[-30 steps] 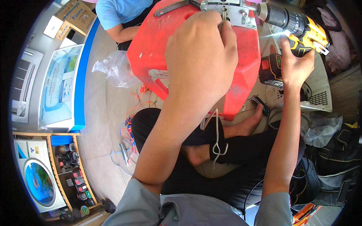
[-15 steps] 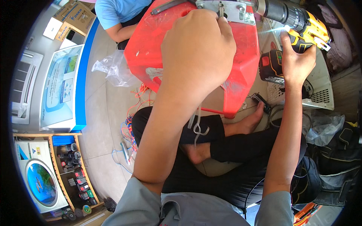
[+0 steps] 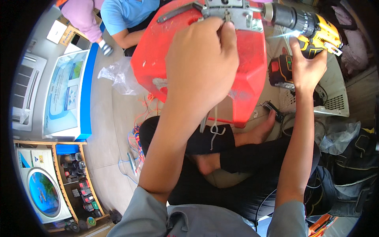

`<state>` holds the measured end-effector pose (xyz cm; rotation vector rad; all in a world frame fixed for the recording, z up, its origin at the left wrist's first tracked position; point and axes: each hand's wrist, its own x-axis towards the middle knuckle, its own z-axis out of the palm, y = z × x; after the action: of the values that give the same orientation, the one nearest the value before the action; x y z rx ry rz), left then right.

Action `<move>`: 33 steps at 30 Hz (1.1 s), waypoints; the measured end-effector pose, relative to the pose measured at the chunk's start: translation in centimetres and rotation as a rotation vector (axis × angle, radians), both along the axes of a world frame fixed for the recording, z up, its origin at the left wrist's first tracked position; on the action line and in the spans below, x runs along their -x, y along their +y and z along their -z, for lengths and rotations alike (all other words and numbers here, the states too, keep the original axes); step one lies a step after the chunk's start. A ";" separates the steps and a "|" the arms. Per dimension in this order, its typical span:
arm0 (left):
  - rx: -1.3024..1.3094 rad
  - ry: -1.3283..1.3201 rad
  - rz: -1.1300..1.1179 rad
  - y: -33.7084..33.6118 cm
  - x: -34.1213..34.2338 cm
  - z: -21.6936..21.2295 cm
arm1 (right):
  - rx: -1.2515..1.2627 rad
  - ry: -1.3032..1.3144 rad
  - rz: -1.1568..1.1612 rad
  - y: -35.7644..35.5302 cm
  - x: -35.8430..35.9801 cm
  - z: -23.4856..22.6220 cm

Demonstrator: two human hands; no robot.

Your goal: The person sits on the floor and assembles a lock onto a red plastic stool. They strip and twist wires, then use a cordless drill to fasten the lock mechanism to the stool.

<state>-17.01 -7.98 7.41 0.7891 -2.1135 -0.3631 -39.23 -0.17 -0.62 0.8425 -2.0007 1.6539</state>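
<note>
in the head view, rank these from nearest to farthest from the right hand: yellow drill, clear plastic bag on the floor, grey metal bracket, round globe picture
1. yellow drill: the right hand grips it, top right.
2. grey metal bracket: just left of the drill's nose, on top of the red plastic body.
3. clear plastic bag: on the floor, left of the red body.
4. round globe picture: far lower left.

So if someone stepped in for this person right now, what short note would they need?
Left hand: pinching a small part at the grey metal bracket on top of the red plastic housing.
Right hand: grip on the yellow cordless drill, its chuck pointing at the bracket.
Done: cannot tell how many fasteners are in.
Left: likely driving at the bracket; check first.
</note>
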 end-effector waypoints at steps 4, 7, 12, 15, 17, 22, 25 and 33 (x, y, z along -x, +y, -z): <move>0.012 -0.120 0.061 -0.5 -0.9 -0.7 | -0.011 -0.038 0.001 0.2 -0.7 -0.5; 0.051 -0.204 0.032 -0.8 -1.0 -1.1 | -0.026 -0.036 0.030 0.1 -0.8 -0.5; 0.091 -0.293 0.001 -1.1 -0.8 -0.8 | -0.031 0.047 0.045 0.1 -0.3 -0.2; 0.060 -0.179 0.024 -0.8 -0.8 -0.3 | -0.014 0.066 0.038 0.0 -0.1 0.1; 0.068 -0.168 0.029 -0.7 -0.7 -0.3 | -0.033 0.010 0.034 0.0 -0.1 0.2; 0.003 -0.176 0.056 -0.9 -0.3 -1.2 | -0.052 0.069 0.082 0.1 -0.2 0.0; -0.041 -0.168 0.070 -0.3 -0.3 -1.7 | 0.000 0.077 0.021 0.0 -0.2 -0.1; -0.222 -0.081 0.178 -0.9 -3.2 -1.6 | -0.114 0.087 0.100 -0.2 -0.7 0.1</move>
<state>-13.84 -8.88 9.00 0.7533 -2.2525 -0.6800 -38.53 -0.36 -0.76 0.8255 -2.0568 1.4361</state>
